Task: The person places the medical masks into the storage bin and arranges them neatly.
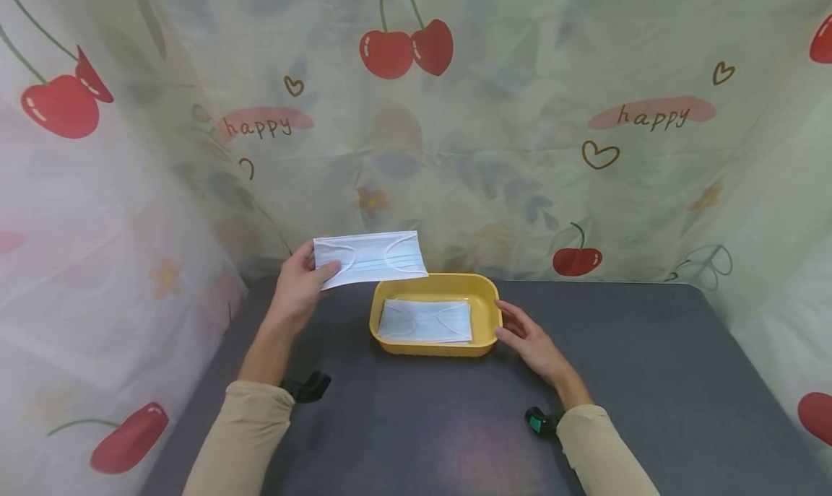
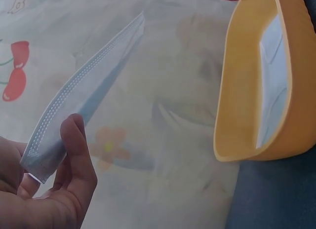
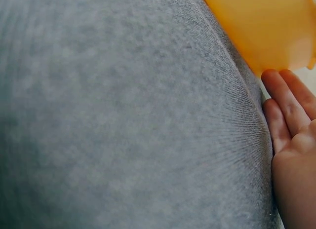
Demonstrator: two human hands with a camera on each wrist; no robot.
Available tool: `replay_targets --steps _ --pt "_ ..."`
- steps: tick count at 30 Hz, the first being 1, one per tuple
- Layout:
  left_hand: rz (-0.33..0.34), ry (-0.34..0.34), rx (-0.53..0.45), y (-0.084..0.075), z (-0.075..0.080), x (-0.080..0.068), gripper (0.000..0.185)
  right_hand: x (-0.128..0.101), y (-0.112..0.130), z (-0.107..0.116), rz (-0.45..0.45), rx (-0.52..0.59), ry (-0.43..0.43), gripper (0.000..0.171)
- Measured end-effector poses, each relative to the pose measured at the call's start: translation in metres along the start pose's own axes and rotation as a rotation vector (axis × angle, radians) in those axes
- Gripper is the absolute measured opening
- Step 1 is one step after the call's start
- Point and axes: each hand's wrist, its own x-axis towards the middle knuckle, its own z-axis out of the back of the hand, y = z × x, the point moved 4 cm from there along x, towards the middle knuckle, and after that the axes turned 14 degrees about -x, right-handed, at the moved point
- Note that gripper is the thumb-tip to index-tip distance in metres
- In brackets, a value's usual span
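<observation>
My left hand (image 1: 300, 283) pinches a pale blue-white face mask (image 1: 370, 258) by its left end, thumb in front. The mask is held up above the table, its ear loops lying across its face; the left wrist view shows it nearly edge-on, with the left hand (image 2: 59, 184) at its lower end. A yellow plastic basin (image 1: 486, 315) stands just to the right and below. Inside it lies another face mask (image 1: 425, 321), flat on the bottom. My right hand (image 1: 529, 341) is at the basin's right side, its extended fingertips right at the yellow wall (image 3: 276, 31).
A dark grey cloth-covered table (image 1: 416, 424) lies under the basin. Behind and at both sides hangs a white curtain (image 1: 494, 171) printed with cherries, hearts and flowers. A black wrist device (image 1: 308, 388) sits by the left sleeve, another device (image 1: 541, 422) by the right.
</observation>
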Motion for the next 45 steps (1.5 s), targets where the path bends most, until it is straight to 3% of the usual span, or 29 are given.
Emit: replay_targets --steps 26,45 --pt "0.142 0.114 0.034 0.026 -0.049 0.02 0.049 0.0 0.0 0.0 -0.009 0.004 -0.006 0.064" --pt "0.234 0.08 0.134 0.053 -0.062 0.029 0.058 0.0 0.001 0.001 -0.022 0.007 -0.007 0.065"
